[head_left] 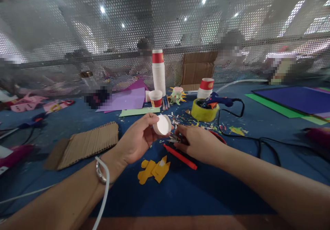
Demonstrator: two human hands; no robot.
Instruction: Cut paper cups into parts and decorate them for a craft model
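Observation:
A short white paper cup piece (pixel 163 125) is held by my left hand (pixel 141 137), its round white face turned toward me. Just right of it, my right hand (pixel 197 141) is closed, its fingers curled down on dark-handled scissors (pixel 175 139) whose metal part shows beside the fingertips. A red marker (pixel 182 157) lies on the blue table below my right hand. Yellow paper cutouts (pixel 154 169) lie in a small pile nearer to me.
Stacked cups (pixel 158 75), purple paper (pixel 126 99) and a decorated cup (pixel 177 94) stand or lie behind. A glue gun (pixel 221 100) rests on yellow tape (pixel 205 112), its black cable running right. Corrugated cardboard (pixel 89 145) lies left, coloured sheets (pixel 291 101) right.

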